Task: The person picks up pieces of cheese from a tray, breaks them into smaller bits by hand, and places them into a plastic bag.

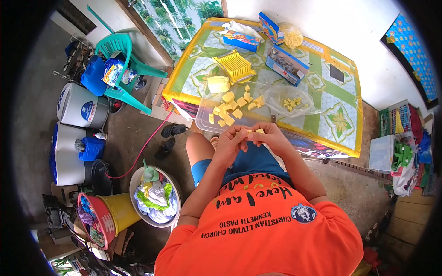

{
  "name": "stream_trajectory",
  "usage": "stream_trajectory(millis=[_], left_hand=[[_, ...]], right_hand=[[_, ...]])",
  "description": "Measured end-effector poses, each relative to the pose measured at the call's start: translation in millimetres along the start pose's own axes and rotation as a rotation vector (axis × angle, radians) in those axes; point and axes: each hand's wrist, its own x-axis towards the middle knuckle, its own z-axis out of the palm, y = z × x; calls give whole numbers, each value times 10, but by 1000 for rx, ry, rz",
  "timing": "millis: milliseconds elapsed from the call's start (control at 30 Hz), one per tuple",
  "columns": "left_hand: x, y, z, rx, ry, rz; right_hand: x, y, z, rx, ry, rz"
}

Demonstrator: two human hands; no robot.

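My left hand [232, 143] and my right hand [273, 138] meet above my lap at the table's near edge. Both have fingers closed around a small yellow piece [260, 131], partly hidden by the fingertips. Just beyond them, a clear plastic tray [202, 122] holds several yellow chunks [237, 113] and a larger pale yellow block [218, 84]. To its right lies a clear plastic bag [309, 103] with small yellow bits inside. A yellow slotted rack [235, 66] rests behind the block.
On the patterned tablecloth [340, 122] stand a blue open box [287, 64], a blue carton [241, 40] and a round tub [292, 37] of yellow pieces. A green chair [115, 46] is at left. Slippers [173, 130] and a laundry basin [176, 214] are on the floor.
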Motion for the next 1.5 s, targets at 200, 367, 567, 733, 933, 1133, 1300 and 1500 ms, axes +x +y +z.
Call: stream_trajectory(millis=[200,367,567,733,933,1133,1300,1500], left_hand=[[11,23,-21,-55,18,-14],[20,39,-40,-153,61,-15],[14,30,-41,-172,39,-10],[26,35,-28,-185,57,-40],[8,37,1,-148,50,-17],[23,28,-21,-148,44,-25],[25,27,-26,-139,41,-25],[30,-2,-60,-168,66,-31]], right_hand=[[3,9,21,95,44,52],[4,-17,16,91,64,29],[8,-18,32,60,71,12],[25,-5,49,-17,68,-20],[20,-11,52,-15,66,-2],[25,-3,41,12,40,10],[39,27,32,40,59,14],[127,193,-71,-117,176,-122]])
